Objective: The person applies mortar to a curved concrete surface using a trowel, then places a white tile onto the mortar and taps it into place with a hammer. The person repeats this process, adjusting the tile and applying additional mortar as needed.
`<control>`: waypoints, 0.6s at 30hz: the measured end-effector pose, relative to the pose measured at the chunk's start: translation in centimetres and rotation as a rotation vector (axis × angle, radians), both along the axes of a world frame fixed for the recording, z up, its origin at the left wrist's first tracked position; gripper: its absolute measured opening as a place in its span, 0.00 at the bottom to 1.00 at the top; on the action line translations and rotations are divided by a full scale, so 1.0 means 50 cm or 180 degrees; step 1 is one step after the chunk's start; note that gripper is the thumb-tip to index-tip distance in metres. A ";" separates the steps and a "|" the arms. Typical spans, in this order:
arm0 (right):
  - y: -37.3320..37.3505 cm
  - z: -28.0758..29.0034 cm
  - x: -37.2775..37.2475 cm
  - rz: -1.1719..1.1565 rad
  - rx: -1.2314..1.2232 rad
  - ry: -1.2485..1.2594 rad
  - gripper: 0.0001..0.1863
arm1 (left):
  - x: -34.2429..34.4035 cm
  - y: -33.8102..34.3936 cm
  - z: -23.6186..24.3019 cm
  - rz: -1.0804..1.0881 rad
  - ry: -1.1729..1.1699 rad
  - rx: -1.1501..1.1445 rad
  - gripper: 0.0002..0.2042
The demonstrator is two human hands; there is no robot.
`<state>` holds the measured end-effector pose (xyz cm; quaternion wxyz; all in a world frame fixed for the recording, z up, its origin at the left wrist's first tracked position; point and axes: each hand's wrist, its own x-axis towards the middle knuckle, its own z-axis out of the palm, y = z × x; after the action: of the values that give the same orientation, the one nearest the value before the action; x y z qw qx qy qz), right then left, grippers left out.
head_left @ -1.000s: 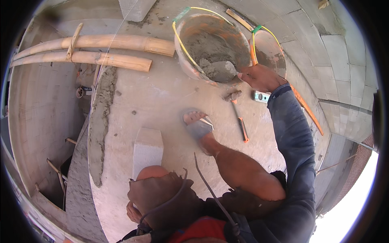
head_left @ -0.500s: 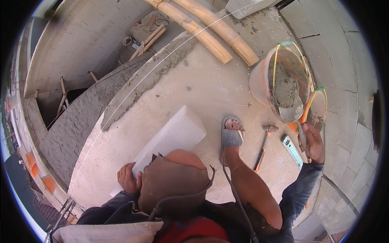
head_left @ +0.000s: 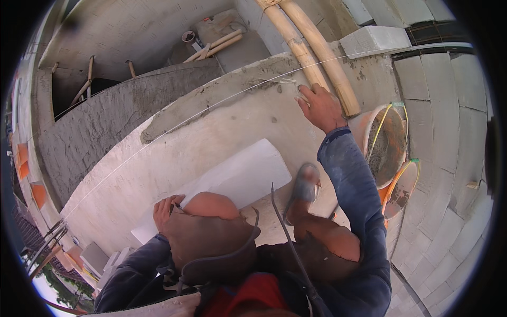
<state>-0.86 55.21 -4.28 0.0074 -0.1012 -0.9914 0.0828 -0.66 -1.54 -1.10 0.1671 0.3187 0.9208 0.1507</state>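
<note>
My left hand point(head_left: 165, 212) rests beside my bent knee, its bent fingers lying on a long pale block point(head_left: 240, 171) and not visibly gripping it. The block slants across the slab beneath my leg. My right arm reaches forward, and my right hand point(head_left: 322, 108) is closed on a trowel point(head_left: 282, 81), whose thin blade looks blurred. The blade is over the strip of wet mortar point(head_left: 211, 95) along the slab's far edge, close to a taut white string point(head_left: 190, 118). Most of the trowel's handle is hidden by my fingers.
Two bamboo poles point(head_left: 303, 50) lie just beyond my right hand. A mortar bucket point(head_left: 388, 142) and a smaller bucket point(head_left: 402, 193) stand at the right, by grey paving. Another pale block point(head_left: 375, 39) sits at the far right. Past the slab edge lies a deep recess point(head_left: 153, 53).
My right hand has moved from the mortar bucket forward and left to the mortar strip, carrying the trowel. My left hand stays by the block. The view has shifted.
</note>
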 end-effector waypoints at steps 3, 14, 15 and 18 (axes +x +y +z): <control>-0.010 -0.035 -0.044 -0.0019 0.0434 -0.0275 0.15 | 0.006 -0.013 -0.009 0.0076 -0.0063 -0.0001 0.19; -0.113 -0.007 -0.115 -0.0678 -0.0977 -0.1702 0.22 | 0.031 0.002 -0.009 0.0199 -0.0342 -0.0164 0.18; -0.109 -0.011 -0.118 -0.0710 -0.0895 -0.1802 0.23 | 0.033 0.004 -0.010 0.0187 -0.0370 -0.0157 0.18; -0.059 -0.054 -0.096 -0.0902 -0.0685 -0.1708 0.21 | 0.029 0.010 -0.015 0.0143 -0.0381 -0.0143 0.18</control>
<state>-5.63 52.24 -6.97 -0.2536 -0.2567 -0.9196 0.1556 0.81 -1.05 -1.84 0.2256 0.2844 0.9192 0.1525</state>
